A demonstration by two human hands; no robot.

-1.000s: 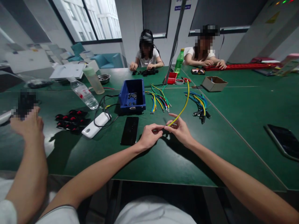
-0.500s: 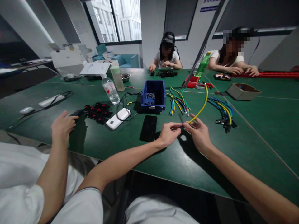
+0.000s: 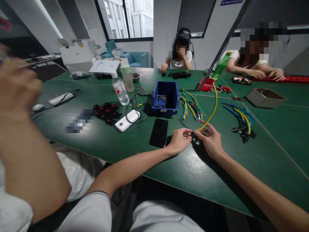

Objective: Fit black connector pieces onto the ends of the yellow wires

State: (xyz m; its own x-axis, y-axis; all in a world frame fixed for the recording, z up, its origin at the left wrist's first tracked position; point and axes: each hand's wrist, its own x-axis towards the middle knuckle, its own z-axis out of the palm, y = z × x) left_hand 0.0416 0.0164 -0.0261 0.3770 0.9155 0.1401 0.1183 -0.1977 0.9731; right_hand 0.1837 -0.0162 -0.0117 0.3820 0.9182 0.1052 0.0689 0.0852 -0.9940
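Observation:
My right hand (image 3: 211, 139) pinches the lower end of a yellow cable (image 3: 214, 108), which curves upward above the green table (image 3: 154, 166). Close against it, my left hand (image 3: 180, 140) has its fingertips pressed together at a small dark piece by the cable's end; the piece is mostly hidden by the fingers. A black phone (image 3: 158, 132) lies just left of my left hand. Beyond my hands, colourful cables with metal ends (image 3: 190, 106) lie beside a blue bin (image 3: 165, 98) holding small dark pieces. Blue and yellow cables with black ends (image 3: 241, 120) lie to the right.
A white power bank (image 3: 127, 120), a water bottle (image 3: 120, 90) and black-red parts (image 3: 107, 112) are at left. A neighbour's raised arm (image 3: 26, 145) fills the left edge. Two people sit across the table. A cardboard box (image 3: 265, 98) stands at right.
The neighbour's arm at left has risen off the table. One person opposite has raised a hand to the face. The view has shifted slightly; my hands remain together at the yellow cable's end.

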